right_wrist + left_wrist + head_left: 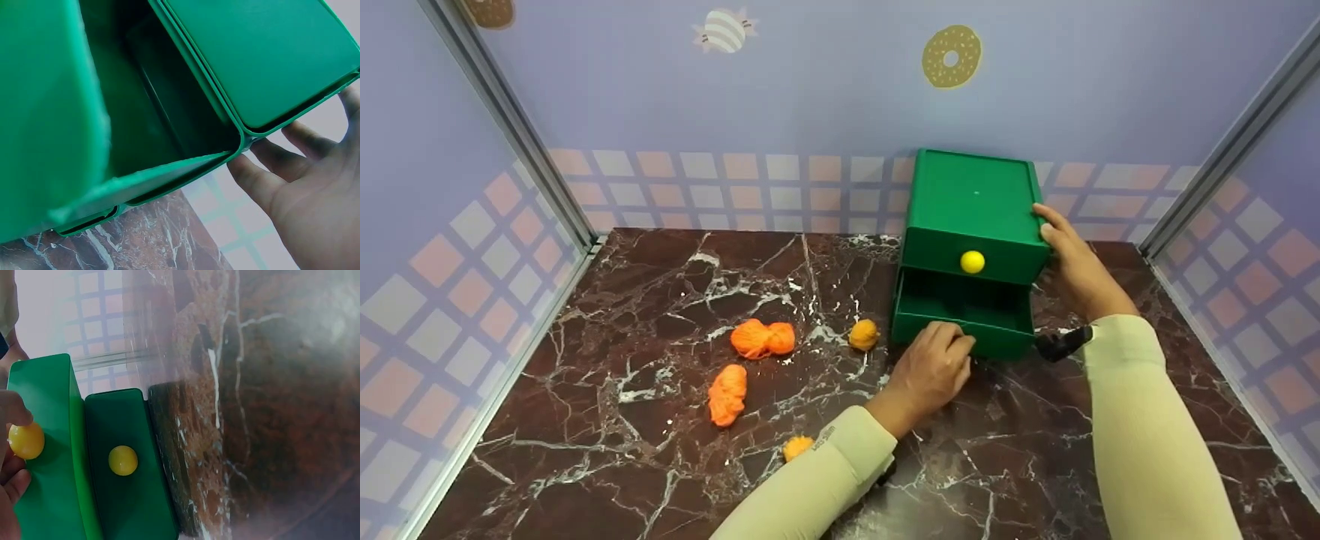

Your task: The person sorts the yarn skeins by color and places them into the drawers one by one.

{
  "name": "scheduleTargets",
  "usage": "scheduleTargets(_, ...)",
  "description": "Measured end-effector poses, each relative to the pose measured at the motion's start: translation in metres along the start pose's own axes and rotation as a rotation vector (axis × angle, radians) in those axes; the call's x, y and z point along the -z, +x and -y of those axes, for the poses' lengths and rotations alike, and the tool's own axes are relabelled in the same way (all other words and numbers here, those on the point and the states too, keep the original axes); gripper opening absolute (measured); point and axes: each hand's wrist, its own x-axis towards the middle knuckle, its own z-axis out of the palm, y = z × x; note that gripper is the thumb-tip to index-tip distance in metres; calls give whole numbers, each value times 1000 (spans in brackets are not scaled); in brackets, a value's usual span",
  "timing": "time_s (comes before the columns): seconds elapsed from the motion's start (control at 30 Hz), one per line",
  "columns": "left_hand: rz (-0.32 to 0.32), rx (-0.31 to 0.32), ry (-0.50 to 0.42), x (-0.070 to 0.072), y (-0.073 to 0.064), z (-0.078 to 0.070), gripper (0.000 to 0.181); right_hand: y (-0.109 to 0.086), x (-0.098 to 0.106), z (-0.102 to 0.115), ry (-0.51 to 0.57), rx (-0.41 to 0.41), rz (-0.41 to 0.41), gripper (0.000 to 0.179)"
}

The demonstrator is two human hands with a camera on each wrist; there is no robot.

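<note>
A green drawer unit (975, 191) stands on the table, right of centre near the back wall. Its middle drawer (1001, 341) is pulled out, and what shows of its inside is bare. My left hand (931, 367) is at that drawer's front; the left wrist view shows it pinching the drawer's round yellow knob (27, 440). Above, the top drawer with its yellow knob (972, 262) is closed. The bottom drawer's knob (123, 460) shows only in the left wrist view. My right hand (1080, 270) rests fingertips against the unit's right side, fingers (259, 183) extended.
Two bright orange yarn bundles (763, 339) lie left of the unit. A yellow-orange fuzzy ball (863, 335) sits near the unit's left side. Another ball (796, 448) is partly covered by the left sleeve (817, 480). Patterned walls enclose the dark marbled table (645, 457).
</note>
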Motion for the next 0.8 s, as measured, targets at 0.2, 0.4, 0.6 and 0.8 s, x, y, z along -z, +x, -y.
scheduleTargets(0.2, 34, -40, -30, 10, -2, 10, 17, 0, 0, 0, 3, 13, 5, 54)
scheduleTargets(0.4, 92, -54, -68, 24, -3, 23, 20, -2, -1, 0, 2, 3, -6, 54)
scheduleTargets(0.6, 203, -7, -138, 44, -4, 36, 23, -2, 0, -1, 8, 17, 7, 53)
scheduleTargets(0.8, 412, 67, -203, 65, -5, 47, 25, -1, 1, -2, 4, 16, 1, 53)
